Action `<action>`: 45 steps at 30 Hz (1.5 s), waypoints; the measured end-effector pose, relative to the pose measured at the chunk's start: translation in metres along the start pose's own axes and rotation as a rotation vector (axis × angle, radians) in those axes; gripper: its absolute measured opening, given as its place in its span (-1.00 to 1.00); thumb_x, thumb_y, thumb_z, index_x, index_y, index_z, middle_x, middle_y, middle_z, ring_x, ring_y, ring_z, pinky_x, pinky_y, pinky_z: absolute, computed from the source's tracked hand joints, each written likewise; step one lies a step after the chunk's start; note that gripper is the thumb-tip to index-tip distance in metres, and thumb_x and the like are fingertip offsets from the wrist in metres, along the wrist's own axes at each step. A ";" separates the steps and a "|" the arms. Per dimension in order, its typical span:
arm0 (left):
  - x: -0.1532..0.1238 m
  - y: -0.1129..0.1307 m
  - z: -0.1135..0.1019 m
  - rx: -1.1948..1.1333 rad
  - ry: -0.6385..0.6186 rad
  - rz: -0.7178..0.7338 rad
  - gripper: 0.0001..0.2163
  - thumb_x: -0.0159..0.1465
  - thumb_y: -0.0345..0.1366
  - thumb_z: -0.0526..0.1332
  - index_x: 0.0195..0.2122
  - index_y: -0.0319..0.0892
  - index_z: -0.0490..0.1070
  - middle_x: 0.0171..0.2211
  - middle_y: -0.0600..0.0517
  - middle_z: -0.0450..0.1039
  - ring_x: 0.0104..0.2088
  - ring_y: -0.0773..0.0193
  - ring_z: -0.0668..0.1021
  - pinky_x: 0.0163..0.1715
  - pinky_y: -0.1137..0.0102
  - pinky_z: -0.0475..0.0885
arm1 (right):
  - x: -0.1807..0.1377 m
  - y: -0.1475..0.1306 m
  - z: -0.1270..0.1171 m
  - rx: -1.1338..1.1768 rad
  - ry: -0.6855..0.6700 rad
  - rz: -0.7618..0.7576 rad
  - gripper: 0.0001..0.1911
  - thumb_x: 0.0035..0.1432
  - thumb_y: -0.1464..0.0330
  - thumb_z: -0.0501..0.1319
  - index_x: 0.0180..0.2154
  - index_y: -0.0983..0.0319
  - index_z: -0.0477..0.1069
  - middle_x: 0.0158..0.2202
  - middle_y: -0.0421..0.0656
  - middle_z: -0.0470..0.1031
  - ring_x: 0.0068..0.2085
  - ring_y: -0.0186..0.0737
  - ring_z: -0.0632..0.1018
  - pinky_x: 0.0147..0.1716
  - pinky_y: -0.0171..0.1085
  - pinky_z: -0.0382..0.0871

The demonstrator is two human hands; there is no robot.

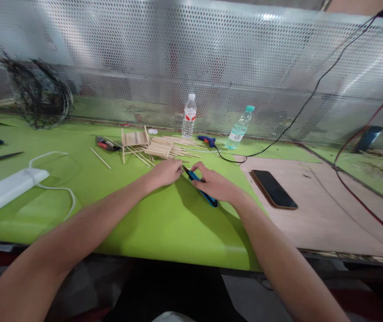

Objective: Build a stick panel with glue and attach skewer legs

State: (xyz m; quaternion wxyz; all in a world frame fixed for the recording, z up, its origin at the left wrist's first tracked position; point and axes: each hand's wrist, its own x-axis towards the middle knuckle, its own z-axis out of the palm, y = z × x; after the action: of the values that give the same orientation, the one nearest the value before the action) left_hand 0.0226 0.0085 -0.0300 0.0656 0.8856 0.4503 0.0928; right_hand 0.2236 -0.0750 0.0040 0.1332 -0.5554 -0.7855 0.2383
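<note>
My right hand (213, 181) is closed around a pair of blue-handled pliers (208, 197), whose dark jaws point away to the left. My left hand (168, 172) has its fingers pinched together right at the jaws; what they hold, if anything, is hidden. Just beyond both hands lies a pile of thin wooden sticks (186, 146). A flat panel of sticks (159, 147) rests on that pile. Left of it stands a small chair-like frame built of sticks (134, 138), and a loose stick (100, 158) lies farther left.
Behind the sticks are a blue glue gun (207, 141), an upright water bottle (189, 117) and a tilted green-capped bottle (240, 129). Red-handled pliers (107, 144) lie left. A phone (274, 189) rests on a board at right; a white power strip (10, 192) lies left.
</note>
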 end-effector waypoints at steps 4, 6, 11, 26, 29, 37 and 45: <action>0.000 0.000 -0.001 0.003 -0.011 -0.013 -0.82 0.38 -0.22 0.10 -0.19 -0.16 0.45 -0.23 -0.09 0.59 -0.23 0.11 0.59 -0.33 0.34 0.37 | -0.001 0.000 0.000 0.017 -0.013 0.008 -0.59 0.31 0.24 0.10 0.16 0.13 0.17 -0.55 -0.33 0.32 -0.51 -0.21 0.38 -0.45 -0.29 0.06; 0.000 0.001 -0.001 0.011 -0.010 -0.011 -0.81 0.39 -0.22 0.10 -0.19 -0.16 0.46 -0.22 -0.09 0.59 -0.21 0.11 0.60 -0.31 0.35 0.38 | -0.001 0.000 0.000 0.021 -0.016 0.011 -0.58 0.31 0.23 0.10 0.17 0.13 0.17 -0.56 -0.34 0.29 -0.53 -0.22 0.36 -0.46 -0.29 0.06; 0.000 0.002 -0.003 0.026 -0.003 0.000 -0.80 0.40 -0.25 0.07 -0.19 -0.16 0.48 -0.17 -0.10 0.60 -0.17 0.11 0.60 -0.26 0.35 0.41 | 0.000 -0.001 0.000 0.029 -0.012 0.009 -0.58 0.29 0.24 0.11 0.15 0.14 0.18 -0.58 -0.37 0.26 -0.56 -0.24 0.33 -0.48 -0.30 0.04; -0.002 0.005 -0.005 0.026 0.025 0.015 -0.79 0.41 -0.31 0.07 -0.24 -0.20 0.50 -0.20 -0.16 0.59 -0.21 0.10 0.61 -0.25 0.32 0.44 | -0.003 -0.003 -0.001 0.030 -0.040 0.020 -0.64 0.31 0.26 0.11 0.10 0.15 0.17 -0.55 -0.36 0.28 -0.52 -0.23 0.36 -0.46 -0.30 0.08; -0.003 0.007 -0.006 0.047 0.023 0.019 -0.77 0.41 -0.30 0.06 -0.22 -0.20 0.51 -0.21 -0.16 0.60 -0.21 0.09 0.62 -0.24 0.32 0.45 | 0.002 -0.006 0.003 0.001 -0.004 0.023 -0.66 0.32 0.27 0.10 0.09 0.17 0.17 -0.56 -0.36 0.27 -0.52 -0.23 0.35 -0.44 -0.30 0.08; -0.002 0.007 -0.004 0.023 0.019 0.015 -0.78 0.37 -0.34 0.08 -0.22 -0.18 0.54 -0.21 -0.16 0.61 -0.20 0.06 0.63 -0.25 0.31 0.45 | -0.002 -0.013 -0.002 -0.036 -0.025 0.037 -0.70 0.32 0.28 0.10 0.06 0.18 0.17 -0.49 -0.30 0.33 -0.47 -0.20 0.39 -0.40 -0.30 0.12; -0.005 0.006 -0.004 0.003 0.035 0.008 -0.78 0.39 -0.33 0.06 -0.23 -0.19 0.51 -0.22 -0.14 0.60 -0.25 0.10 0.62 -0.30 0.31 0.43 | 0.007 -0.013 0.008 -0.090 0.045 0.010 -0.68 0.33 0.31 0.10 0.08 0.22 0.17 -0.42 -0.19 0.43 -0.41 -0.14 0.46 -0.40 -0.29 0.10</action>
State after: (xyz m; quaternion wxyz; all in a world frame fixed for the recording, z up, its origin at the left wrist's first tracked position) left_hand 0.0236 0.0004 -0.0252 0.0560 0.8858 0.4478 0.1081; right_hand 0.2070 -0.0734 0.0036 0.1246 -0.5701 -0.7893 0.1908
